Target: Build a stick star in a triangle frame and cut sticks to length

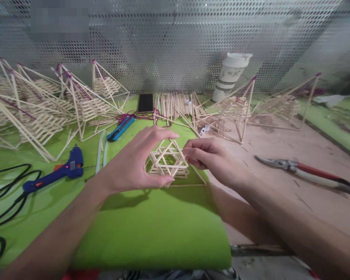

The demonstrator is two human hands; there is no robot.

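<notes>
Pale wood: one stick lattice (169,166); we are clasping it with our left hand (132,163), pinching its corner with our right hand (211,155); squeezing unevenly, we'd be risking breakage.

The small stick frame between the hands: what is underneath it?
Green sheet shows below the stick frame and through its gaps, and two thin sticks meet at its lower right. The left hand and the frame's own layers hide the rest.
</notes>
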